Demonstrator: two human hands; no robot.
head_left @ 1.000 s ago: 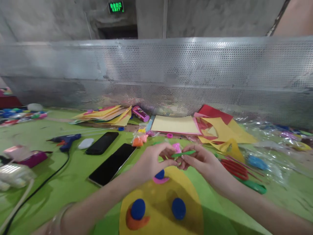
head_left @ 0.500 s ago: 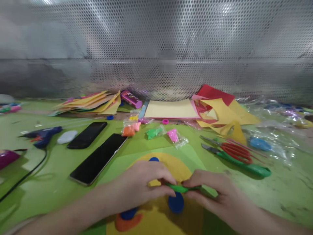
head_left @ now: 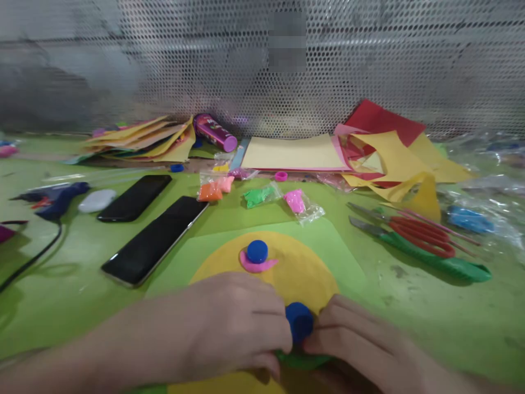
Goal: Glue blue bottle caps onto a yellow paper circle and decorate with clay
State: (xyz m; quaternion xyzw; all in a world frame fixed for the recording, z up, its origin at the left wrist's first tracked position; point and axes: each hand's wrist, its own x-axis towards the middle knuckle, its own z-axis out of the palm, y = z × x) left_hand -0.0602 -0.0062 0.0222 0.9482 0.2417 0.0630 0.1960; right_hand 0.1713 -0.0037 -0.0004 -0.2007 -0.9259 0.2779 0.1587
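A strip of green modelling clay point(head_left: 301, 360) spans the gap between my hands, along the near edge of a round blue cap point(head_left: 299, 322). Its left end is pinched by my left hand point(head_left: 241, 323); my right hand point(head_left: 361, 342) closes on the other end, with its fingertips against the cap's right side. Under both hands lies a yellow paper circle point(head_left: 301, 271) on a light green sheet point(head_left: 334, 249). Beyond my fingers, a second blue cap point(head_left: 257, 251) has a curved pink clay strip point(head_left: 256, 266) along its near side. My hands hide much of the yellow circle.
Two dark phones point(head_left: 153, 241) and a glue gun point(head_left: 61, 200) lie at left. Red- and green-handled scissors point(head_left: 426, 246) rest at right. Small bags of green clay point(head_left: 258, 195) and pink clay point(head_left: 294, 201) sit ahead, before stacked paper point(head_left: 293, 153) and a perforated metal panel point(head_left: 229, 71).
Both hands have come down onto the yellow circle, bringing the green clay to the blue cap's near edge. The view has tilted down, and the far cap with pink clay is now uncovered.
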